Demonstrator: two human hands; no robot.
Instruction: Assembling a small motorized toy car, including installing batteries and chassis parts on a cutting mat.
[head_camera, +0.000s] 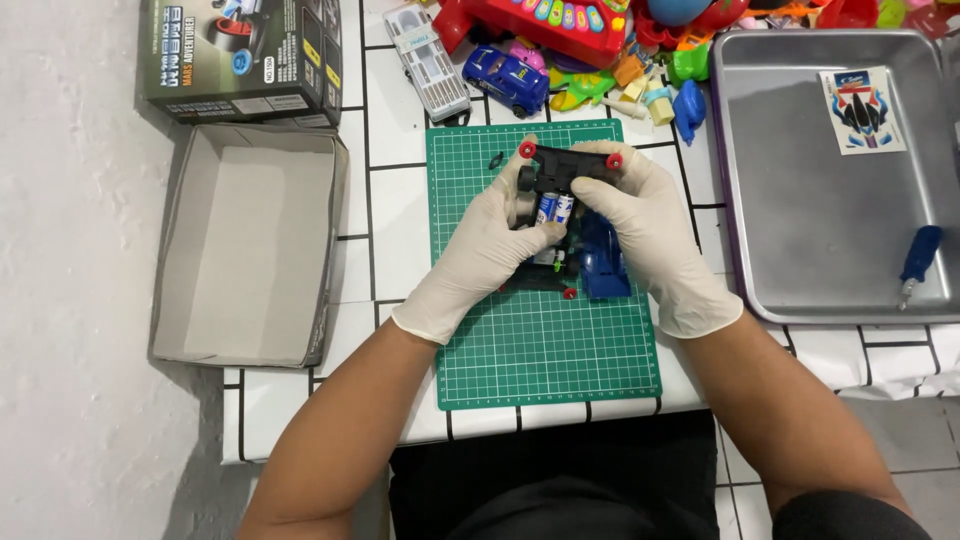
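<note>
A black toy car chassis (556, 170) with small red wheels lies over a green cutting mat (545, 345). Two blue-and-silver batteries (553, 207) sit in its middle bay. My left hand (478, 250), in a white glove, grips the chassis from the left with the thumb by the batteries. My right hand (645, 225), also gloved, holds the chassis from the right, fingers on its far end. A blue car body shell (603, 262) lies on the mat under my right palm. A tiny dark part (496, 160) rests on the mat near the left hand.
A steel tray (800, 260) at right holds a sticker sheet (862, 108) and a blue-handled screwdriver (917, 262). An empty cardboard box (245, 245) lies at left, its printed lid (240, 55) behind. A clear bit case (428, 60), a blue toy car (505, 78) and several colourful toys line the back.
</note>
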